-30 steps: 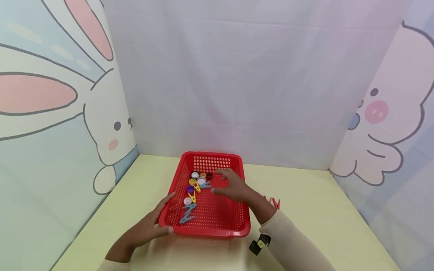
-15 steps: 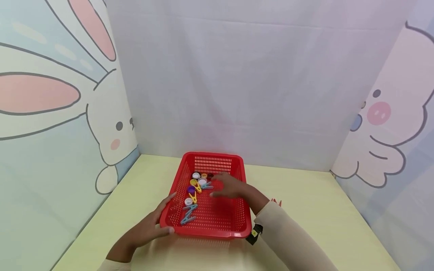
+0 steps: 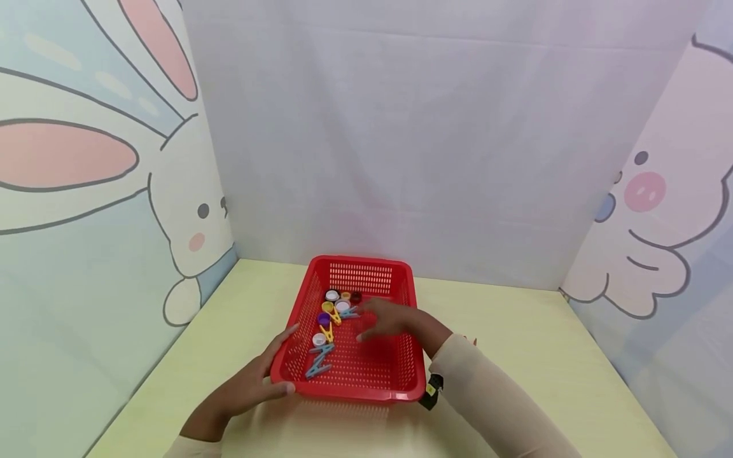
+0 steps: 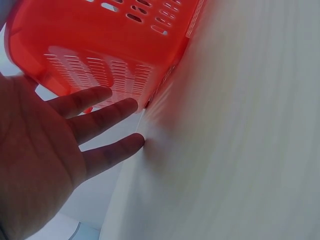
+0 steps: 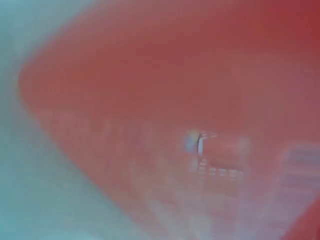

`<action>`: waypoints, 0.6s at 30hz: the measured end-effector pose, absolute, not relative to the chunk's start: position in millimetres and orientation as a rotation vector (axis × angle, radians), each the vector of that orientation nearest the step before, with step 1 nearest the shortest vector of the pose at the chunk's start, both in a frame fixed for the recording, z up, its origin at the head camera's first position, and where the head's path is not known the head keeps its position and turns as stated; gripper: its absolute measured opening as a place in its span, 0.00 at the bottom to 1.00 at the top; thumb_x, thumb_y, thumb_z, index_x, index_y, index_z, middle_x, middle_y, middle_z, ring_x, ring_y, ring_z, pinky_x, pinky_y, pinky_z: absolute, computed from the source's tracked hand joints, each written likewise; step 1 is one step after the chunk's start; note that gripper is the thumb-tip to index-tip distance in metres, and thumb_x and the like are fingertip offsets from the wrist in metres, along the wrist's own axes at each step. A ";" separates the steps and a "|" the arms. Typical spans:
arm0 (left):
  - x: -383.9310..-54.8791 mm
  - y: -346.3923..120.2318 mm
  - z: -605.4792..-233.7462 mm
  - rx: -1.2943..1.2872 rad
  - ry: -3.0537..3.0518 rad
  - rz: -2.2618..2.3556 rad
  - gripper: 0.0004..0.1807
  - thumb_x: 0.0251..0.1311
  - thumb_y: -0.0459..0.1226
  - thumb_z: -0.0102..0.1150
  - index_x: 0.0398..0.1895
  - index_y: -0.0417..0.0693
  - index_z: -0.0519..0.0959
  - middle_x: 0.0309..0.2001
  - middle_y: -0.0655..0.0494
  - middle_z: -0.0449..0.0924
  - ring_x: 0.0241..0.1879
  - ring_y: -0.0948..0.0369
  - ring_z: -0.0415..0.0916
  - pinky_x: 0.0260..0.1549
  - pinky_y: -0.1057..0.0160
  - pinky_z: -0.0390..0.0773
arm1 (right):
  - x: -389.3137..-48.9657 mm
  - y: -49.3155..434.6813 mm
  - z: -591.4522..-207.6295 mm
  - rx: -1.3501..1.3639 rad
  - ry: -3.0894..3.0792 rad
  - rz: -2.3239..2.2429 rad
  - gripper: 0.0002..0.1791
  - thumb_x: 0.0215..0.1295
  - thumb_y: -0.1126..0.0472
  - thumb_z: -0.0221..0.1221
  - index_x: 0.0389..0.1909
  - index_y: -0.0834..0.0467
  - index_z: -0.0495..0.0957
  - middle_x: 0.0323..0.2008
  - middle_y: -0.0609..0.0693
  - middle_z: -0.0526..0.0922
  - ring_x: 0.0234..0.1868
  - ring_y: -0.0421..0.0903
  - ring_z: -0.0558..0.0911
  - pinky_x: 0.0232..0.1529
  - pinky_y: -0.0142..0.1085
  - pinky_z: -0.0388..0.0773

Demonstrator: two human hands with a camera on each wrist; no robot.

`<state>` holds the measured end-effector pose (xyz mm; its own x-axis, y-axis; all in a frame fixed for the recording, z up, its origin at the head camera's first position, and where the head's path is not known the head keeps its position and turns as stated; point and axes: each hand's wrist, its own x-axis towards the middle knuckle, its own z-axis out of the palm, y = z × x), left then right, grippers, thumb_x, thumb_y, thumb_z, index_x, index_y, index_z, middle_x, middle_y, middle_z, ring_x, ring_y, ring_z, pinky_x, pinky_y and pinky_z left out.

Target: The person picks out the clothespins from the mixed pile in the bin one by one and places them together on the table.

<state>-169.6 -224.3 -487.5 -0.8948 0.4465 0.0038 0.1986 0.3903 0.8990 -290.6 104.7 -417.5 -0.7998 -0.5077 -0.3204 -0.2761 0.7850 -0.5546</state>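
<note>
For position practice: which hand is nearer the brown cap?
Right. The right hand is just right of the brown cap; the left hand is farther, at the near-left corner of the basket.

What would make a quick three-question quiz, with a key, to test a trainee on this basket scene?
1. Short answer: in the head view, where is the left hand relative to the red basket?
2. Multiple choice: what colour is the clip lying closest to the near rim, inside? A, yellow; B, blue-grey; C, green.
3. True or false: the purple cap lies toward the left side, with the right hand further right.

Key:
1. At its near-left corner, with the palm outside.
2. B, a blue-grey clip.
3. True.
</note>
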 end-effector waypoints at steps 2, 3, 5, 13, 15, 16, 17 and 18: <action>-169.9 -224.2 -487.5 0.579 2.411 1.507 0.64 0.60 0.54 0.75 0.90 0.63 0.42 0.80 0.37 0.63 0.73 0.39 0.70 0.51 0.57 0.93 | -291.9 103.1 -417.6 -0.588 2.517 -0.612 0.48 0.57 0.54 0.81 0.79 0.52 0.73 0.81 0.55 0.69 0.82 0.64 0.68 0.72 0.66 0.78; -170.0 -224.1 -487.4 0.582 2.413 1.505 0.64 0.60 0.54 0.75 0.90 0.63 0.42 0.80 0.36 0.63 0.73 0.39 0.71 0.51 0.56 0.93 | -292.7 102.3 -417.9 -0.585 2.518 -0.581 0.48 0.56 0.54 0.81 0.79 0.52 0.73 0.82 0.55 0.68 0.83 0.63 0.67 0.72 0.66 0.78; -170.1 -224.2 -488.1 0.584 2.415 1.503 0.64 0.60 0.54 0.75 0.90 0.64 0.42 0.80 0.37 0.63 0.73 0.39 0.70 0.51 0.56 0.93 | -294.6 100.4 -419.5 -0.576 2.517 -0.523 0.49 0.55 0.53 0.82 0.79 0.51 0.73 0.83 0.54 0.67 0.83 0.63 0.67 0.72 0.66 0.79; -169.1 -225.2 -488.2 0.601 2.420 1.504 0.63 0.60 0.53 0.75 0.90 0.64 0.42 0.80 0.36 0.64 0.72 0.39 0.71 0.51 0.56 0.92 | -300.3 97.0 -430.3 -0.578 2.529 -0.359 0.51 0.55 0.49 0.82 0.81 0.45 0.71 0.86 0.50 0.63 0.86 0.60 0.63 0.72 0.64 0.79; -169.2 -225.1 -487.8 0.602 2.418 1.509 0.63 0.60 0.53 0.75 0.90 0.64 0.42 0.80 0.36 0.63 0.72 0.39 0.70 0.52 0.56 0.92 | -300.8 96.5 -432.0 -0.576 2.526 -0.335 0.51 0.55 0.48 0.82 0.81 0.43 0.70 0.86 0.49 0.61 0.87 0.60 0.61 0.72 0.65 0.78; -169.4 -225.1 -487.6 0.603 2.417 1.510 0.63 0.60 0.53 0.74 0.90 0.64 0.41 0.80 0.36 0.63 0.72 0.39 0.70 0.52 0.56 0.92 | -301.2 96.1 -433.0 -0.574 2.525 -0.319 0.52 0.55 0.48 0.82 0.81 0.43 0.70 0.87 0.49 0.61 0.87 0.60 0.61 0.72 0.65 0.78; -169.5 -225.1 -487.7 0.602 2.416 1.511 0.63 0.60 0.53 0.74 0.90 0.64 0.41 0.80 0.36 0.63 0.73 0.39 0.70 0.52 0.56 0.92 | -301.5 95.6 -433.7 -0.578 2.525 -0.301 0.52 0.55 0.48 0.82 0.81 0.42 0.70 0.87 0.48 0.61 0.87 0.59 0.60 0.73 0.65 0.78; -169.6 -225.2 -487.8 0.602 2.415 1.513 0.63 0.60 0.54 0.74 0.90 0.64 0.41 0.80 0.36 0.63 0.73 0.39 0.70 0.52 0.56 0.92 | -301.8 95.0 -434.2 -0.582 2.523 -0.281 0.52 0.54 0.48 0.82 0.81 0.41 0.70 0.87 0.48 0.61 0.87 0.59 0.60 0.73 0.65 0.77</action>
